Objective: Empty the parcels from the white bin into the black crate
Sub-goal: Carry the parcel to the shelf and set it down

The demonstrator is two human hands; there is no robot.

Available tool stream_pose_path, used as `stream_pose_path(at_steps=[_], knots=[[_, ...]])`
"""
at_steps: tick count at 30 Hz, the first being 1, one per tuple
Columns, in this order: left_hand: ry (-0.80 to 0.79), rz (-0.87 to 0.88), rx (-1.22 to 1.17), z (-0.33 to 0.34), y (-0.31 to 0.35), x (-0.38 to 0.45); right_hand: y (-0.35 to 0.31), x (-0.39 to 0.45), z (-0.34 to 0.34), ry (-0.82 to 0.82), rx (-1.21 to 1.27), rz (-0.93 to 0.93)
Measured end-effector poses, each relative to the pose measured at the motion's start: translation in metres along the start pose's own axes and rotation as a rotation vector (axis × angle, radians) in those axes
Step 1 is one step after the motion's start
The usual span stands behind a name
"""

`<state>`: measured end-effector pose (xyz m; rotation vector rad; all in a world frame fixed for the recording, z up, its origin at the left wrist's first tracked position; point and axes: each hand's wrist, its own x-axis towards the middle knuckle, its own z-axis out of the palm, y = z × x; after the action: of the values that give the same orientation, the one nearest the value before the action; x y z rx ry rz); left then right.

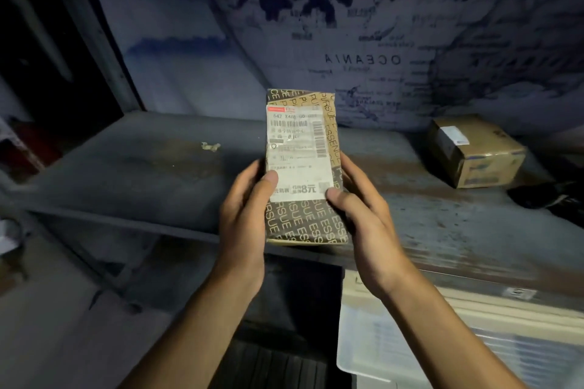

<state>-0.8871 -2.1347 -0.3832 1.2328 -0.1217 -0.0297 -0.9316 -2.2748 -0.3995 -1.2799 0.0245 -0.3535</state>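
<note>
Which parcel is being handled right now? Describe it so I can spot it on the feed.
Start at the grey metal shelf below the world map wall. In front of it, the left hand and right hand hold an upright brown parcel. Unlike the plain cardboard box at right, it has lettered wrapping and a white label.

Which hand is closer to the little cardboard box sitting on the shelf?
The right hand. It holds the parcel on the side facing the cardboard box, which sits off to the right on the shelf. The left hand holds the parcel's far side, farther away.
</note>
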Motion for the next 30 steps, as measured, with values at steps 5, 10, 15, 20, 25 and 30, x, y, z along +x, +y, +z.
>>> stream_pose_path(at_steps=[5,10,15,20,25,30], knots=[[-0.078,0.085,-0.065,-0.012,-0.041,-0.005,0.043,-0.004,-0.013,-0.021,-0.01,-0.137],[-0.099,0.18,-0.118,-0.021,-0.076,-0.009,0.074,-0.01,-0.023,-0.048,-0.002,-0.239],[-0.111,0.267,-0.139,-0.028,-0.093,-0.025,0.088,-0.025,-0.027,-0.054,-0.008,-0.291],[-0.133,0.312,-0.156,-0.047,-0.102,-0.064,0.093,-0.07,-0.026,-0.055,-0.038,-0.315],[-0.144,0.252,-0.136,-0.07,-0.101,-0.119,0.087,-0.135,-0.015,-0.048,-0.04,-0.241],[-0.152,0.241,-0.115,-0.102,-0.096,-0.176,0.087,-0.2,0.001,-0.045,-0.069,-0.206]])
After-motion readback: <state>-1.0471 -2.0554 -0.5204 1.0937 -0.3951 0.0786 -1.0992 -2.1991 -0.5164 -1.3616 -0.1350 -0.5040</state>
